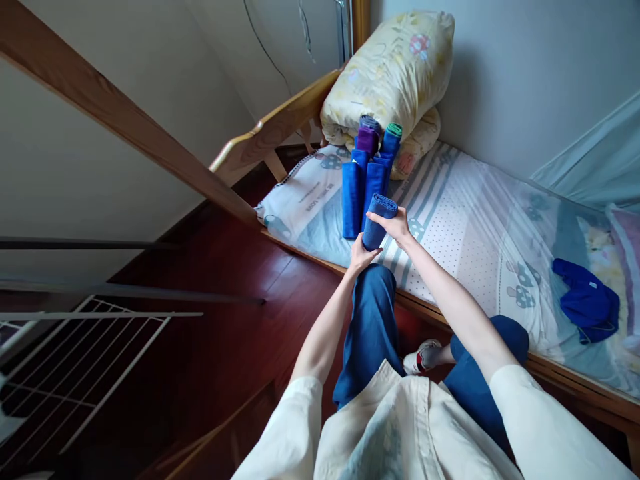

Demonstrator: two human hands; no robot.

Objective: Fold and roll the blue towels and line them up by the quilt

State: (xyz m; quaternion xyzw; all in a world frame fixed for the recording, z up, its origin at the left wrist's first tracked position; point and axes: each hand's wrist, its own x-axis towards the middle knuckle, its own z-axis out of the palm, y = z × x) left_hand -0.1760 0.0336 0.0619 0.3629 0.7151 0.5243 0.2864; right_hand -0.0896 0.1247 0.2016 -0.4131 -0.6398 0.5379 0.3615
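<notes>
Between my two hands is a rolled blue cloth (379, 223), held tilted over the near edge of the bed with its spiral end facing up. My left hand (364, 253) grips its lower end. My right hand (395, 225) is closed around its upper part. Just beyond, several blue rolled cloths (351, 200) stand close together on the bed. Behind those are a purple roll (368, 139) and a blue roll with a green end (393, 137).
A floral quilt (390, 73) is piled at the bed's head, against the wooden headboard (280, 117). A crumpled blue garment (590, 301) lies on the patterned sheet (450, 213) at right. A wooden post (125, 107) slants across the left, above a white wire rack (90, 373).
</notes>
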